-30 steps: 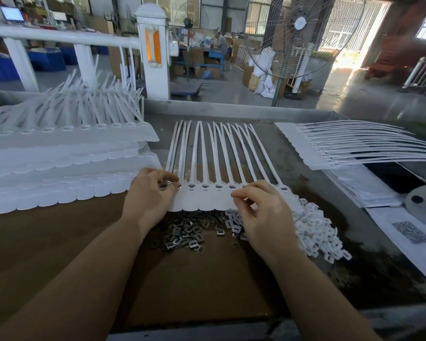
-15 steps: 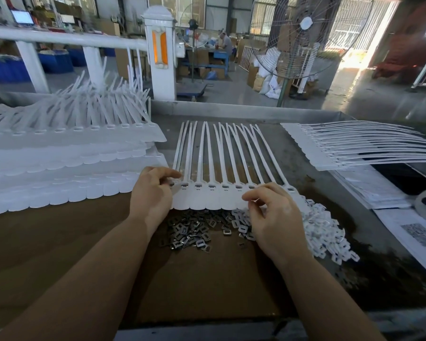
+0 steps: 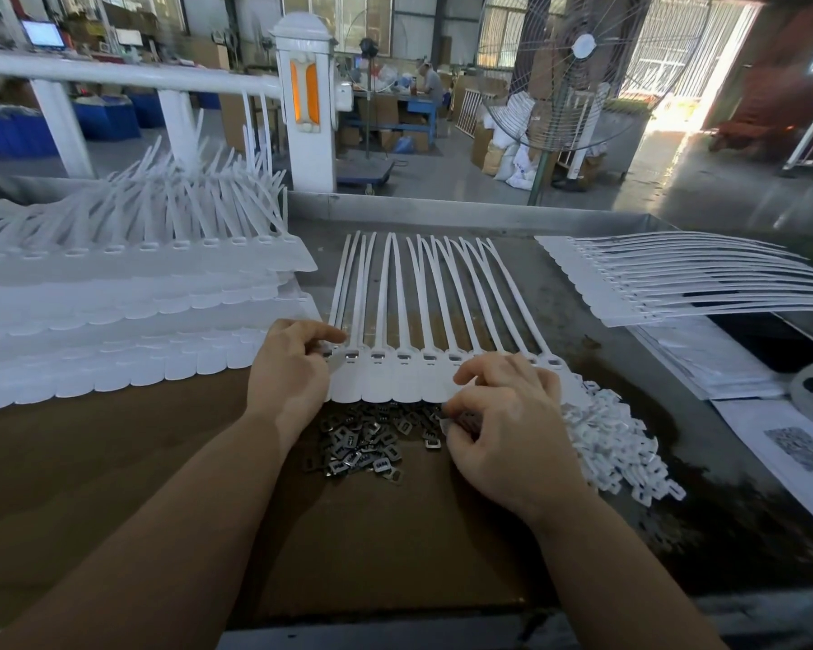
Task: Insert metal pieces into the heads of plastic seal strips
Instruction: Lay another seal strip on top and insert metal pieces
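A joined row of white plastic seal strips (image 3: 409, 316) lies on the table with its heads toward me, and metal pieces show in several heads. My left hand (image 3: 287, 372) pinches the leftmost head of that row with curled fingers. My right hand (image 3: 503, 424) is curled at the row's near edge, on the right side of the heap of loose metal pieces (image 3: 367, 443). Its fingers appear to pinch metal pieces, though they hide most of them.
Stacks of white strip rows (image 3: 113, 321) fill the left of the table. Another strip row (image 3: 686, 279) lies at the right. A pile of small white plastic caps (image 3: 620, 448) sits right of my right hand. Brown cardboard (image 3: 160, 462) covers the near table.
My right hand has drawn back from the strip heads toward the metal pieces heap. My left hand has stayed at the leftmost head.
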The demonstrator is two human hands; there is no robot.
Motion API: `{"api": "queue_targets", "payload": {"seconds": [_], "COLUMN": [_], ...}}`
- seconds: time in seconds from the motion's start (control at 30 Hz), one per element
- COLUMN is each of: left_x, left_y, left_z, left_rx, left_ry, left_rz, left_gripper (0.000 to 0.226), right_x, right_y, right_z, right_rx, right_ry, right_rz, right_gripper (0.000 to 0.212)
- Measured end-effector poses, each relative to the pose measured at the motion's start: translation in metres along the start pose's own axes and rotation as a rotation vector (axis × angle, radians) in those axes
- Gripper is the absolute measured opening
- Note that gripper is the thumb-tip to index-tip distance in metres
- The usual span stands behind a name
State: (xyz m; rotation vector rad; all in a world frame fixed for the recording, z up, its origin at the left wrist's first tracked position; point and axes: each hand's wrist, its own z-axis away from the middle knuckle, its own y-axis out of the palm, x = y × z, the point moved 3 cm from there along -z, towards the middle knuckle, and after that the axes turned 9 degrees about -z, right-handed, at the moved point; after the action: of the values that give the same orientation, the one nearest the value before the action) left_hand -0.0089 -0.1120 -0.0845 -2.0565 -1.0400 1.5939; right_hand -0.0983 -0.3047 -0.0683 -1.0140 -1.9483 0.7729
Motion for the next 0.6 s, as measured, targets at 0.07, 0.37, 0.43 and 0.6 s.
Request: {"api": "queue_targets", "payload": {"seconds": [0.07, 0.37, 0.43, 0.6], "left_x": [-0.001, -0.010, -0.016, -0.041], "left_y": [-0.001, -0.004, -0.005, -0.008], "left_z": [0.000, 0.008, 0.013, 0.028], "left_rx": [0.003, -0.047, -0.100, -0.140], "left_ry": [-0.001, 0.090, 0.187, 0.581], "left_rz": [0.004, -0.088, -0.183, -0.165], "left_gripper": [0.040, 0.020, 0.011, 0.007], "right_x": [-0.001, -0.004, -0.005, -0.006], "right_y": [0.000, -0.004, -0.004, -0.001], "right_z": [0.000, -0.003, -0.003, -0.006], "right_rx": [0.011, -0.151, -0.190, -0.219], "right_ry": [0.001, 0.012, 0.017, 0.009], "right_rz": [-0.015, -0.353, -0.403, -0.418], "right_gripper": [0.003, 0.011, 0.009, 0.004]}}
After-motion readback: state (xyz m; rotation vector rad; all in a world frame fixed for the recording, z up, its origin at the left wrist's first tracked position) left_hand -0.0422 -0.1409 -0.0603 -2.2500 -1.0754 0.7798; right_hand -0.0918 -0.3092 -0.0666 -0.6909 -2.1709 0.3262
